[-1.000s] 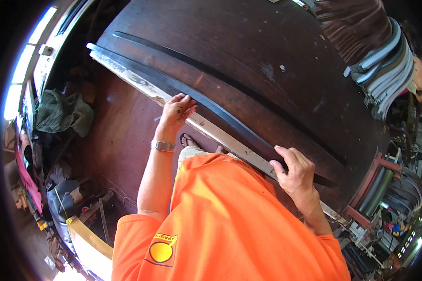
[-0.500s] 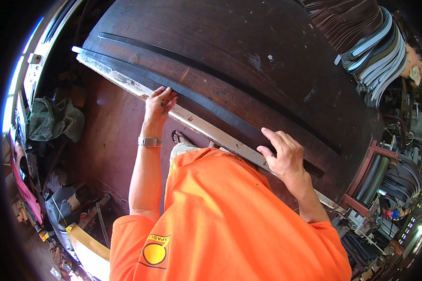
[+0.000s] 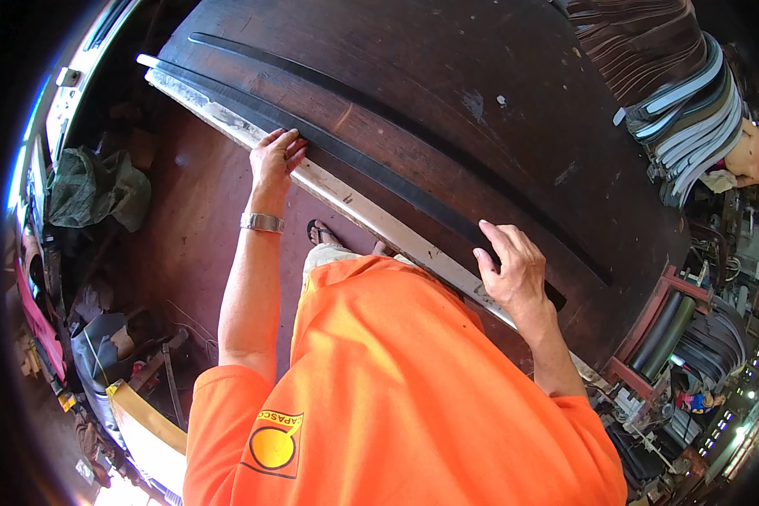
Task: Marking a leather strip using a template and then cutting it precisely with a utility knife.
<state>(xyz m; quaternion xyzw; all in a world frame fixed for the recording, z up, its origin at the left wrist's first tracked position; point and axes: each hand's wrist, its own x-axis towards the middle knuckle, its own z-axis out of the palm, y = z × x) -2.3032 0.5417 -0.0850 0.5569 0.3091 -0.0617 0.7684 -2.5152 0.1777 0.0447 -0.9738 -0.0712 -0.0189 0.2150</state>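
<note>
A long black strap (image 3: 371,169) lies along the near edge of the dark brown table (image 3: 396,51), its far-left end showing a pale tip. Closed at the strap's near edge, my left hand (image 3: 277,160) has thumb and fingers pinched together on it. My right hand (image 3: 516,270) is over the strap's right part, thumb and forefinger apart, the other fingers partly curled and nothing visible between them. Beyond it, a second black strap (image 3: 434,145) runs roughly parallel on the tabletop.
A thick stack of brown, grey and white straps (image 3: 691,118) lies at the far right, beside part of another person (image 3: 749,156). Two dark rollers in a red frame (image 3: 662,333) stand at the table's right end. A green bag (image 3: 97,187) is at left.
The view has shifted slightly. My left hand stays pinched at the strap's edge, and my right hand remains over its right part, a little farther along toward the right end.
</note>
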